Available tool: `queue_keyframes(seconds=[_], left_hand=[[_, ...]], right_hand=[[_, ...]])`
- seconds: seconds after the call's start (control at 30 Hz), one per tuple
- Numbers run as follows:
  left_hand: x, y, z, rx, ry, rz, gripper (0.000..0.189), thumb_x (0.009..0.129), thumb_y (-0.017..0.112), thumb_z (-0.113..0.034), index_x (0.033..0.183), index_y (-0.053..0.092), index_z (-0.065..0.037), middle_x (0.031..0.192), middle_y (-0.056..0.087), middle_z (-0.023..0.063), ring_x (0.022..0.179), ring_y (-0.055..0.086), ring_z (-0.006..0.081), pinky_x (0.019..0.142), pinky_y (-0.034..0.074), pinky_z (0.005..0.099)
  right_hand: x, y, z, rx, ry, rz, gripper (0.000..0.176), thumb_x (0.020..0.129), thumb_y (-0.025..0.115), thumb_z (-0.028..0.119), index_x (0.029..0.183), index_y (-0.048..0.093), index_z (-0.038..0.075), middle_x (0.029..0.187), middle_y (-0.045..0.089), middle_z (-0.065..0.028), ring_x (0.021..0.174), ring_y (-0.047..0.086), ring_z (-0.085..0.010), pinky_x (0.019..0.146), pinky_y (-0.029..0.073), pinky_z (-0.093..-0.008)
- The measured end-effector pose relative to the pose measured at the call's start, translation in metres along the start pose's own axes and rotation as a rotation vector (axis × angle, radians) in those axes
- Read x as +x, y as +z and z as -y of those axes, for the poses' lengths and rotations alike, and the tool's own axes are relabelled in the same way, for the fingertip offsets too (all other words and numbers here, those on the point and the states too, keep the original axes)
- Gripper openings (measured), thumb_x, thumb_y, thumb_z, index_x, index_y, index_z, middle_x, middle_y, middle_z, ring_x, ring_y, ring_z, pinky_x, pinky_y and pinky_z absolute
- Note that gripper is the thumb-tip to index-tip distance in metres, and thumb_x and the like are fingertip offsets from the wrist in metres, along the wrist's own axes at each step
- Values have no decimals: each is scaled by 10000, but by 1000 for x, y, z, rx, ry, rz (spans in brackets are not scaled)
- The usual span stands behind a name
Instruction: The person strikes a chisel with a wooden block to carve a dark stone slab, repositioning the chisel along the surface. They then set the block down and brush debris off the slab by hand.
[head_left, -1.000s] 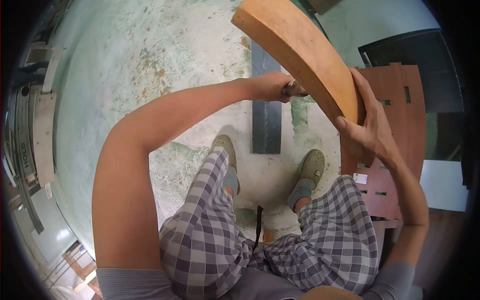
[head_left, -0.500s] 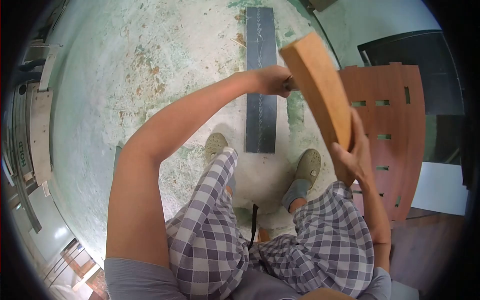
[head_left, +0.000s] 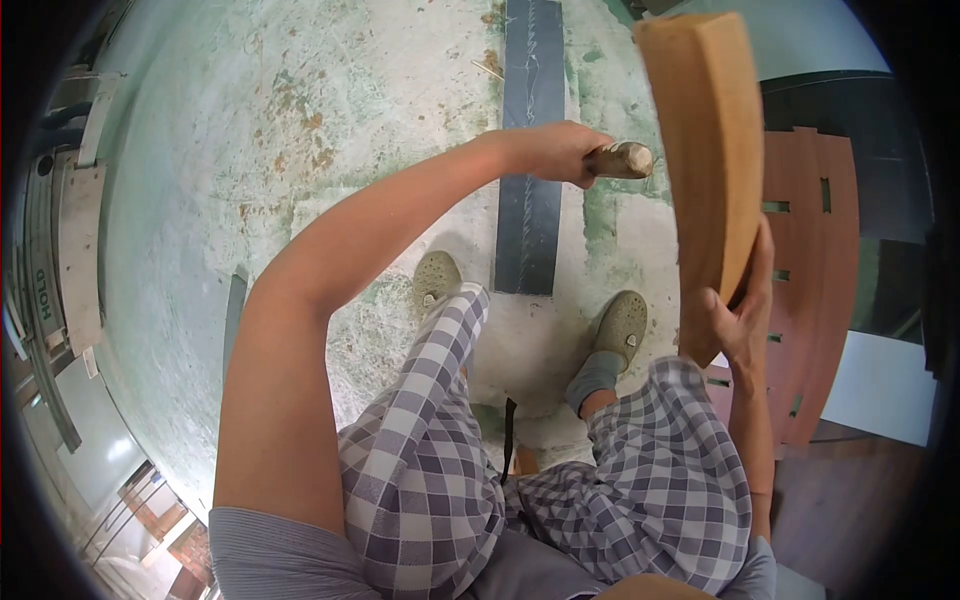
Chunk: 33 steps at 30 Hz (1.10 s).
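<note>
My right hand (head_left: 745, 305) grips a thick, slightly curved wooden piece (head_left: 705, 150) near its lower end, with the thumb on the near face. The piece stands nearly upright in the view, above my right knee. My left hand (head_left: 555, 152) is stretched out over the floor, fingers wrapped round a short wooden stick or handle (head_left: 625, 160) with a pale, blunt end. That end points at the wooden piece, and a gap shows between them. The rest of the stick is hidden in my fist.
A long dark strip (head_left: 530, 200) lies on the worn concrete floor (head_left: 380, 150) between my feet. To the right is a reddish-brown slotted panel (head_left: 815, 280), with a white sheet (head_left: 880, 385) beside it. Boards (head_left: 80, 260) stand along the left.
The wooden piece has swung to the right and more upright, away from my left hand. The stick's pale end, mostly covered before, now shows. My left hand has shifted slightly right.
</note>
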<state>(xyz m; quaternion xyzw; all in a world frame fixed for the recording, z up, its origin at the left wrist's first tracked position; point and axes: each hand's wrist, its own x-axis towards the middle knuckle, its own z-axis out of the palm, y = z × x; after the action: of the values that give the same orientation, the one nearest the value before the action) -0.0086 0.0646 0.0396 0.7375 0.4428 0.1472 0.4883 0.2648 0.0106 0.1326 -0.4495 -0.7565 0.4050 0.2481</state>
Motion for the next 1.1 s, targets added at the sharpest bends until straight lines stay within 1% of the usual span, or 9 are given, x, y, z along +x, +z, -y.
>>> queue_keyframes(seconds=[0.1, 0.17, 0.23, 0.3, 0.4, 0.73, 0.83, 0.97, 1.1], left_hand=[[8, 5, 14, -48, -13, -9, 142, 773, 628, -68, 871, 535, -27, 768, 586, 87, 710, 551, 180, 665, 444, 329], [18, 11, 30, 31, 101, -12, 247, 704, 655, -81, 923, 547, -42, 798, 610, 100, 779, 586, 237, 697, 455, 360], [19, 4, 24, 58, 44, 4, 246, 704, 654, -86, 919, 544, -36, 800, 609, 101, 777, 586, 240, 692, 455, 359], [16, 4, 19, 51, -38, -19, 248, 708, 653, -112, 902, 527, -26, 790, 599, 104, 762, 584, 241, 674, 453, 354], [5, 0, 20, -40, 42, -167, 255, 714, 655, -139, 892, 510, -28, 768, 584, 102, 732, 569, 237, 659, 444, 347], [-4, -1, 22, -233, -130, -388, 323, 738, 690, -219, 926, 525, -15, 727, 584, 132, 684, 568, 230, 640, 439, 343], [-2, 1, 26, -178, -24, -489, 352, 738, 706, -246, 940, 540, -10, 742, 602, 147, 693, 583, 244, 651, 447, 348], [-2, 3, 27, -231, -61, -514, 359, 735, 718, -263, 939, 552, -19, 762, 614, 150, 699, 588, 252, 653, 453, 353], [5, 5, 29, -160, -72, -506, 354, 741, 718, -271, 946, 557, -31, 785, 624, 135, 711, 596, 253, 654, 457, 356]], right_hand=[[0, 10, -3, -73, 97, -46, 846, 654, 672, 210, 1383, 270, 59, 1233, 497, -199, 1128, 522, -275, 950, 407, -380], [2, 16, -11, -167, 130, 87, 829, 671, 674, 245, 1380, 285, 61, 1256, 486, -200, 1151, 504, -280, 973, 382, -381], [5, 15, -11, -187, 189, 119, 825, 680, 674, 273, 1379, 293, 60, 1263, 484, -196, 1160, 496, -284, 980, 373, -381], [1, 8, -7, 28, 143, -3, 822, 699, 663, 342, 1382, 304, 57, 1287, 463, -185, 1189, 466, -290, 984, 366, -383], [6, -2, -6, -10, 105, -136, 834, 702, 658, 375, 1386, 303, 55, 1313, 432, -178, 1212, 440, -290, 986, 365, -385], [8, -1, 0, -59, 69, -158, 849, 675, 645, 318, 1399, 283, 61, 1319, 419, -176, 1207, 439, -301, 990, 372, -403], [10, -4, 10, -10, 65, -207, 878, 662, 664, 343, 1397, 282, 52, 1320, 411, -172, 1207, 437, -297, 988, 372, -404], [11, -1, 10, 34, 6, -235, 875, 662, 674, 320, 1393, 282, 41, 1315, 413, -169, 1203, 440, -291, 986, 373, -397], [20, 19, 6, -91, 201, -65, 768, 729, 640, 207, 1390, 290, 33, 1315, 436, -177, 1220, 432, -262, 1010, 343, -351]])
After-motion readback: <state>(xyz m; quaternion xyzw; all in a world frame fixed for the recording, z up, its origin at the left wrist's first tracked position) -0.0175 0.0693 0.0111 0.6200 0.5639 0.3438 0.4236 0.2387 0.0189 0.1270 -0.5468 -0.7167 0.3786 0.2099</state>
